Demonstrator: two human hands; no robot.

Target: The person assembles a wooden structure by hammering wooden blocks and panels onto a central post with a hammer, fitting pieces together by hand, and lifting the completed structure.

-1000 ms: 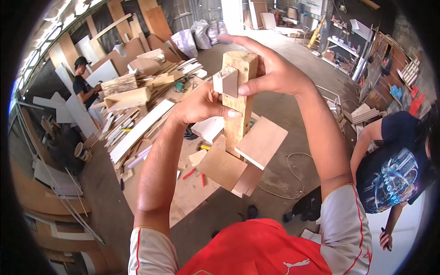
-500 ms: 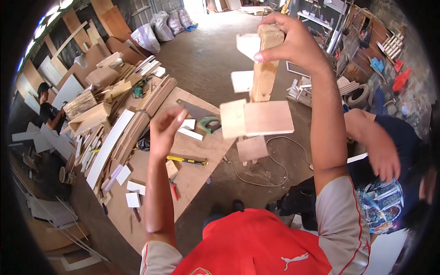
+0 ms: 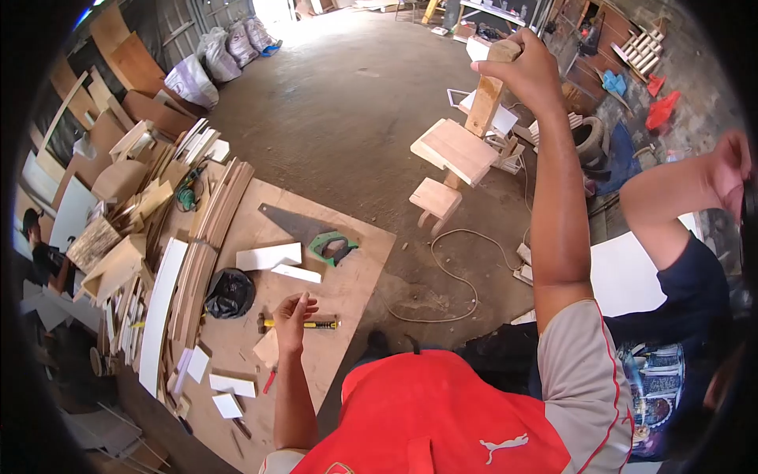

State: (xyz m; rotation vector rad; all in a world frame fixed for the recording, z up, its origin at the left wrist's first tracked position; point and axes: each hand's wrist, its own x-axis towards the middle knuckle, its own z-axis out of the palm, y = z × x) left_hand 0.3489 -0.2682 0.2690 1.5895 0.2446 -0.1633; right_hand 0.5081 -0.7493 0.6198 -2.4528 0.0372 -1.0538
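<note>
My right hand (image 3: 527,71) grips the top of a wooden post (image 3: 484,107), holding it out at arm's length. Flat boards are fixed crosswise on the post: a larger board (image 3: 458,150) and a smaller one (image 3: 436,199) below. Loosely bent, with fingers apart, my left hand (image 3: 291,322) hangs over the plywood table (image 3: 359,229) and seems to hold nothing. Just behind it lies a hammer (image 3: 324,325) with a yellow and black handle, partly hidden by the hand. A hand saw (image 3: 316,237) with a green handle rests farther up the table.
White offcuts (image 3: 268,257), a black bag (image 3: 230,293) and a stack of wood strips (image 3: 207,245) are on the table. A cable (image 3: 442,319) loops across the floor. At right, close by, is another person's arm (image 3: 671,197); a second person (image 3: 49,257) is far left.
The view has shifted, and the post with its boards now appears turned and tilted. My left hand has come down nearer the hammer. The other person's arm at right has lifted.
</note>
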